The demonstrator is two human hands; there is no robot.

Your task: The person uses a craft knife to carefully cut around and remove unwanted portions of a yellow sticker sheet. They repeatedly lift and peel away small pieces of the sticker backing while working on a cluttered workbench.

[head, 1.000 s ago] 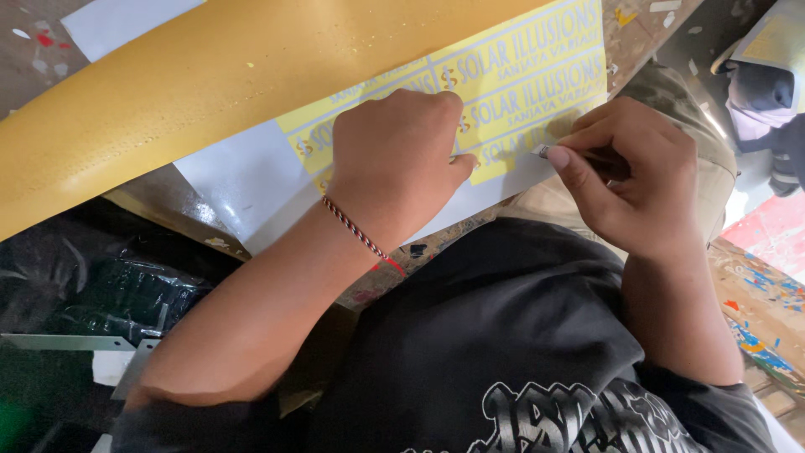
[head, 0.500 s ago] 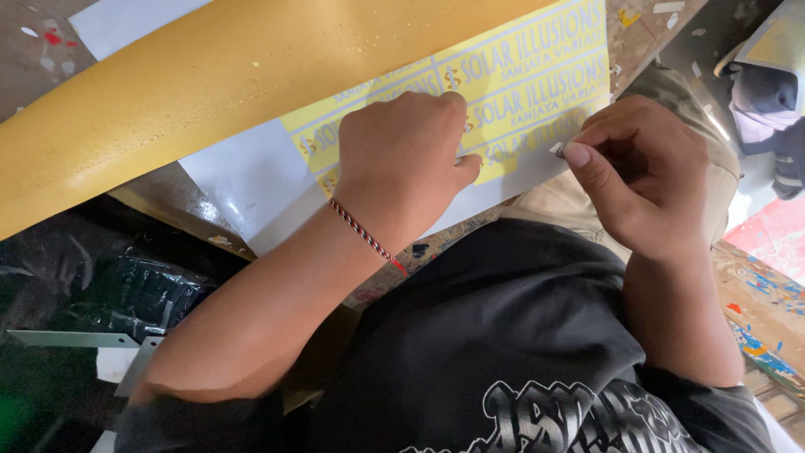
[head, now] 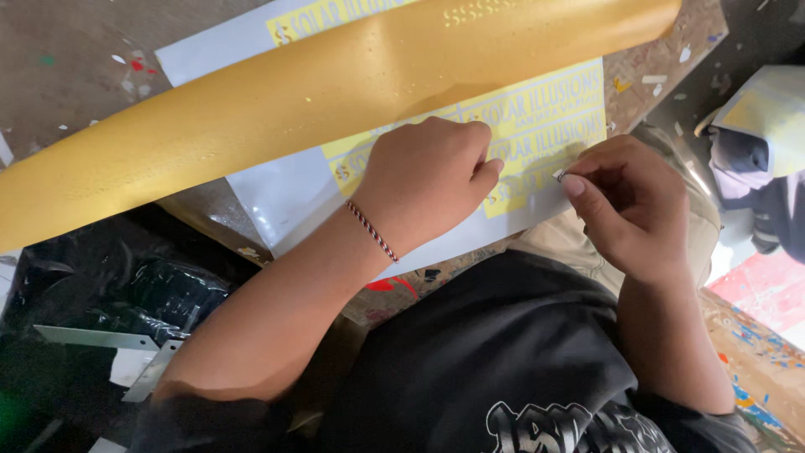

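Because the sheet would slide under any picking or pulling, 1 hand pins it while the other works at its edge.

Left hand: the left hand (head: pixel 432 180) sits at the centre of the frame, curled into a loose fist, knuckles and fingertips pressed down on the yellow vinyl sheet (head: pixel 545 117). It is closed, but on nothing; it acts as a weight, judging by the flat press.

Right hand: the right hand (head: pixel 629 197), right of centre, has thumb and forefinger pinched together on a small pale sliver (head: pixel 559 174) at the sheet's lower right edge. What the sliver is, a scrap of vinyl or a tool tip, I cannot tell.

Yellow vinyl sheet: lies flat on its white backing (head: pixel 285 197), centre to upper right of the frame, cut lettering facing up. It lies close to the person's body, probably so both hands reach it without stretching.

Gold roll: a long gold roll (head: pixel 277 101) runs diagonally from the left edge to the upper right, lying over the top part of the sheet, likely holding that end down.

Tabletop: the worn brown tabletop (head: pixel 75 84) carries everything; small paper or vinyl scraps are scattered across it at upper left and upper right.

Bracelet: a thin braided bracelet (head: pixel 373 232) circles the left wrist.
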